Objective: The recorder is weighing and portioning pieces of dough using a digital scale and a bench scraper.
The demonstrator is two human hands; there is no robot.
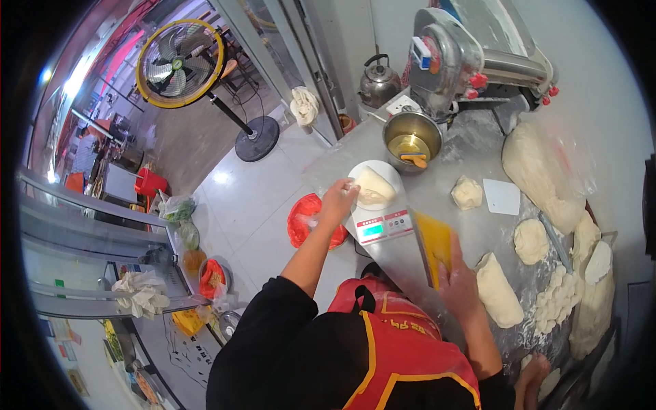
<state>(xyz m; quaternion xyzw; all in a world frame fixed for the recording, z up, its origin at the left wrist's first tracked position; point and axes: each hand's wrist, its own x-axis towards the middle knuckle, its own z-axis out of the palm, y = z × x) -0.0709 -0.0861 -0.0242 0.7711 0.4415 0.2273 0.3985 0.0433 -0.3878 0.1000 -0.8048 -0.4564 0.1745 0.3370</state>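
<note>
A piece of dough (375, 185) lies on the white round pan of a digital kitchen scale (384, 225) whose display is lit. My left hand (340, 199) is at the dough's left side, fingertips touching or very near it; whether they grip it is not clear. To the right of the scale, my right hand (454, 279) holds a yellow dough scraper (433, 243), its flat blade upright and slightly blurred. Beside that hand lies a thick dough log (498, 290). Farther up the table are a small dough lump (467, 192) and a white plastic scraper (501, 197).
A metal pot (413, 134) of yellow liquid with an orange-handled brush stands behind the scale, near a dough machine (461, 66). Large dough (540, 174), a dough ball (531, 241) and small pieces (557, 300) lie right. Another person's hand (535, 370) is at the lower right.
</note>
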